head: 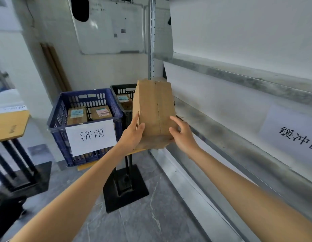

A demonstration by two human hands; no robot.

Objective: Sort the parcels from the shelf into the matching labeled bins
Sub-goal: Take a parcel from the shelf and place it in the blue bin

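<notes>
I hold a brown cardboard parcel (154,109) up in front of me, its taped seam facing me and no label showing. My left hand (133,133) grips its lower left edge, thumb on the front face. My right hand (182,133) holds the lower right corner with its fingers curled round it. Behind and to the left stands a blue crate (59,117) with a white sign reading 济南; it holds two labelled parcels (88,113). A black crate (122,89) with another labelled parcel sits behind the box, partly hidden.
The metal shelf (239,79) runs along the right, its beam carrying a white paper sign (291,135). A black stand base (125,187) sits on the grey floor below the crates. A yellow-topped table (10,124) is at the left. A whiteboard (113,27) hangs on the back wall.
</notes>
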